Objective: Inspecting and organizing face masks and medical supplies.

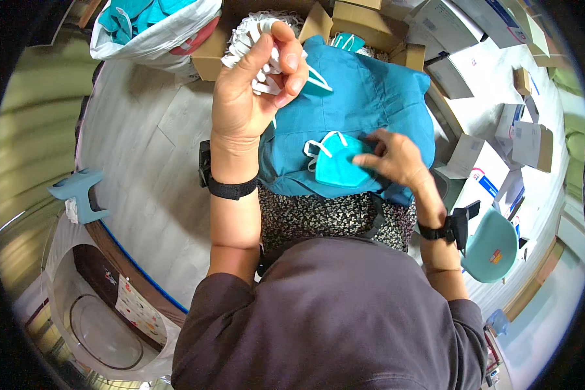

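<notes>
My left hand (pixel 253 84) is raised and closed on a bunch of white elastic straps (pixel 250 45), held above a teal cloth (pixel 364 97) spread over my lap. My right hand (pixel 396 159) rests on that cloth, its fingertips touching a folded teal face mask (pixel 337 166) with white ear loops. The mask lies flat near the cloth's near edge. Both wrists carry black bands.
Open cardboard boxes (pixel 364 26) stand beyond the cloth, one holding white straps. A white bag (pixel 156 29) of teal items sits at the far left. White cartons (pixel 494 162) lie at the right, near a teal chair (pixel 494 247). A light tabletop (pixel 143 169) and a grey-blue holder (pixel 78 192) are at the left.
</notes>
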A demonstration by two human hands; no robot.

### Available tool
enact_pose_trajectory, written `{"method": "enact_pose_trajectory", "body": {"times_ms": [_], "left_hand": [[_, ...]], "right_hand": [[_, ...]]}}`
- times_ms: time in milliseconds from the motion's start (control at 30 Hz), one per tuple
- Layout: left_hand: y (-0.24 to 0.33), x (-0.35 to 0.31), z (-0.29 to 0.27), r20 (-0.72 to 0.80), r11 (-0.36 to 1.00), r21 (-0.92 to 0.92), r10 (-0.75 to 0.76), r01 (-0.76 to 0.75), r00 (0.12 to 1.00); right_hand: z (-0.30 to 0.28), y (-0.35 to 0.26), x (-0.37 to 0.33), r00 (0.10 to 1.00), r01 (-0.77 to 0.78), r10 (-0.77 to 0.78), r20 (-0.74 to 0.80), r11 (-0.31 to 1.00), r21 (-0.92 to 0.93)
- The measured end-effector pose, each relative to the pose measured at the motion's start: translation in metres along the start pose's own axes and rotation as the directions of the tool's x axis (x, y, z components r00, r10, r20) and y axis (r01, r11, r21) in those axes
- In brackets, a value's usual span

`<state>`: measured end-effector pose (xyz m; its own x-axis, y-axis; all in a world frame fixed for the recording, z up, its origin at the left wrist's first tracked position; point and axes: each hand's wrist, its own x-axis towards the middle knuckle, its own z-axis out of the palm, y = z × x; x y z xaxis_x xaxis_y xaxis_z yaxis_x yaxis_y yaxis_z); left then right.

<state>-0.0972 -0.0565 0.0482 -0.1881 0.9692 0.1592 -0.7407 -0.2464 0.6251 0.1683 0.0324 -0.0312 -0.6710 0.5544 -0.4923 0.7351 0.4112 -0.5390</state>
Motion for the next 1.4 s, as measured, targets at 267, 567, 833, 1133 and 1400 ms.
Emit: {"method": "enact_pose_trajectory", "body": {"times_ms": [267, 567, 833, 1133, 1400], "left_hand": [[-0.036, -0.006, -0.022, -0.231, 0.859, 0.469, -0.102, 0.203, 0.967], [-0.079, -0.005, -0.008, -0.141, 0.777, 0.577, -0.209, 0.252, 0.968], [-0.102, -0.011, -0.002, -0.165, 0.825, 0.479, -0.252, 0.301, 0.954], [-0.105, -0.011, -0.007, -0.151, 0.800, 0.421, -0.403, 0.427, 0.903], [-0.108, -0.013, 0.002, 0.100, 0.798, 0.465, -0.478, 0.384, 0.872]], "right_hand": [[0.009, -0.005, -0.008, 0.928, 0.294, -0.044, -0.371, 0.701, 0.650], [-0.068, -0.026, -0.017, 0.827, 0.358, -0.008, -0.562, 0.779, 0.515], [-0.086, -0.009, -0.005, 0.808, 0.322, 0.066, -0.585, 0.782, 0.534], [-0.088, 0.008, 0.008, 0.850, 0.294, 0.145, -0.507, 0.668, 0.683], [-0.089, 0.017, 0.014, 0.876, 0.239, 0.185, -0.445, 0.636, 0.734]]}}
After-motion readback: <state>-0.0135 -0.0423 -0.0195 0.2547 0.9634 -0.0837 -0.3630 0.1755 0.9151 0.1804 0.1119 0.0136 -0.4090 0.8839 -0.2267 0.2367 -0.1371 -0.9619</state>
